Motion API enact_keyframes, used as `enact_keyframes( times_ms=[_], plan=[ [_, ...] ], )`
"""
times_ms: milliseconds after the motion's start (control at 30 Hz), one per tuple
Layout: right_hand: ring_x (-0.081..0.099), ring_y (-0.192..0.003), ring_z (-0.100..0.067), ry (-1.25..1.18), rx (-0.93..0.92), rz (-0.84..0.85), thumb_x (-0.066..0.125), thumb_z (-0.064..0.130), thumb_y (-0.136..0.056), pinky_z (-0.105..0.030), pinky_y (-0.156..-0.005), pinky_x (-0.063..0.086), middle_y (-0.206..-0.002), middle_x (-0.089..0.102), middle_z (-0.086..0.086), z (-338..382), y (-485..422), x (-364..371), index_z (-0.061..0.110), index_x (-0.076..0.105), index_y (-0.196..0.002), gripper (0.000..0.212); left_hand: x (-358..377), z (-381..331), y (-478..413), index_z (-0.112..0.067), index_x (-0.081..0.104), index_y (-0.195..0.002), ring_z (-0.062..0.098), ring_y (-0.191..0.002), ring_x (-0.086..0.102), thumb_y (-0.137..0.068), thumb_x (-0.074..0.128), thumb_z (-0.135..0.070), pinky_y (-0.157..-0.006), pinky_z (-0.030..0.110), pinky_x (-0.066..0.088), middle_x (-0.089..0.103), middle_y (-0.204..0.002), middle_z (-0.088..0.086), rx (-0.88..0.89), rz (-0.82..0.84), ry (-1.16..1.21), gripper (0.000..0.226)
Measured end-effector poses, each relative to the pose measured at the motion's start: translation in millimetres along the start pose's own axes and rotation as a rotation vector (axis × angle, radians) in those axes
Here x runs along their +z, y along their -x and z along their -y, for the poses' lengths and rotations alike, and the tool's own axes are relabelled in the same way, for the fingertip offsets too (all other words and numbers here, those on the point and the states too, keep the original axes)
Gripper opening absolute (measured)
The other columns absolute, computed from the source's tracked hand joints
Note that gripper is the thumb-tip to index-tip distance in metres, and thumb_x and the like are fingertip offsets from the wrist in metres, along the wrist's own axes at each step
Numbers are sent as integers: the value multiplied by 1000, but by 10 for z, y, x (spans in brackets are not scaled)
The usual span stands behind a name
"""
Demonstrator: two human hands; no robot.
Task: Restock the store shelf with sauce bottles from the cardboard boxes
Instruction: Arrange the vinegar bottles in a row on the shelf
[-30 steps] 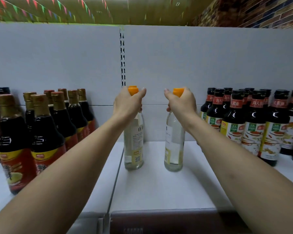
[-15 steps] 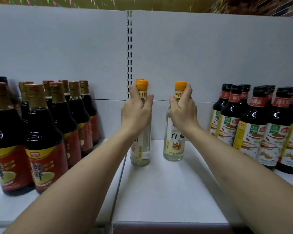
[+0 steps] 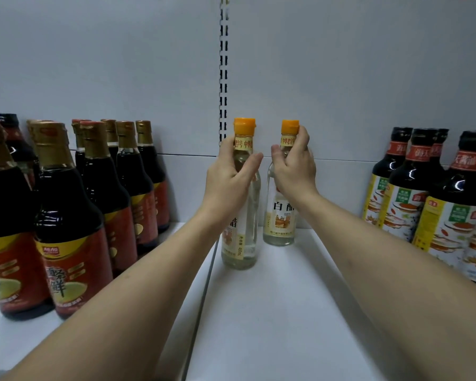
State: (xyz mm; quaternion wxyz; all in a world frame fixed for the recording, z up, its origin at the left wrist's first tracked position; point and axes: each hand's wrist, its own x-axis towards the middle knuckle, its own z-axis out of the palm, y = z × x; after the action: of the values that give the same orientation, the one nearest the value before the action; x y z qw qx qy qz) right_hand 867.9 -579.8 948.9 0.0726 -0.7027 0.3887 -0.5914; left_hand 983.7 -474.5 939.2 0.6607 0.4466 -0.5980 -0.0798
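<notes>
- Left hand (image 3: 228,182) grips left clear bottle (image 3: 242,243) at the neck.
- Right hand (image 3: 294,171) grips right clear bottle (image 3: 279,221) likewise.
- Both stand upright on white shelf (image 3: 272,312).

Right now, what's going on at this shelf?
A person is stocking a white store shelf. The left hand grips the neck of the left clear bottle, and the right hand grips the right clear bottle near its orange cap. Both stand upright on it, between rows of dark sauce bottles.
</notes>
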Motion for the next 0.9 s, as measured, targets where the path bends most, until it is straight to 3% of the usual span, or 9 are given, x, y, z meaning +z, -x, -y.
enact_keyframes(
  times_ms=[133,300,467,600,767,900],
  plan=[
    [53,-115,-29,14,16,15,48,41,-105,-49,-96,49,-124,57,-9,-22,-51,99,16,24,-154,60,14,15,-22,-29,51,-121,15,-91,67,-105,57,-34,-86,43,57,69,-101,-2,16,-1,-37,18],
    [44,-126,-30,48,14,14,47,41,-106,-50,-104,43,-134,55,-11,-27,-72,172,13,21,-158,65,20,47,-33,-30,50,-119,7,-86,65,-106,57,-33,-80,34,56,68,-97,-9,51,-11,-61,16],
    [33,-143,-31,79,7,24,45,41,-107,-48,-117,31,-154,41,-13,-5,-72,202,9,14,-161,70,25,57,-49,-32,49,-119,-5,-81,61,-106,57,-32,-75,20,49,66,-95,-16,53,-5,-65,15],
    [30,-145,-31,84,13,28,44,43,-107,-50,-118,29,-155,39,-13,18,-65,227,10,13,-162,70,26,62,-48,-32,47,-120,-7,-83,61,-106,56,-34,-75,18,50,65,-96,-17,72,-7,-78,16],
    [30,-144,-32,107,15,43,42,43,-107,-50,-118,29,-155,39,-14,48,-68,242,9,12,-161,70,44,79,-47,-29,47,-127,-3,-80,62,-106,54,-37,-75,25,53,65,-93,-18,64,-12,-100,23],
    [31,-143,-34,165,14,53,42,44,-107,-50,-117,29,-156,37,-16,80,-79,241,7,10,-162,73,46,92,-57,-23,47,-131,8,-81,63,-106,52,-39,-79,40,57,64,-91,-15,44,-9,-103,30]
  ],
)
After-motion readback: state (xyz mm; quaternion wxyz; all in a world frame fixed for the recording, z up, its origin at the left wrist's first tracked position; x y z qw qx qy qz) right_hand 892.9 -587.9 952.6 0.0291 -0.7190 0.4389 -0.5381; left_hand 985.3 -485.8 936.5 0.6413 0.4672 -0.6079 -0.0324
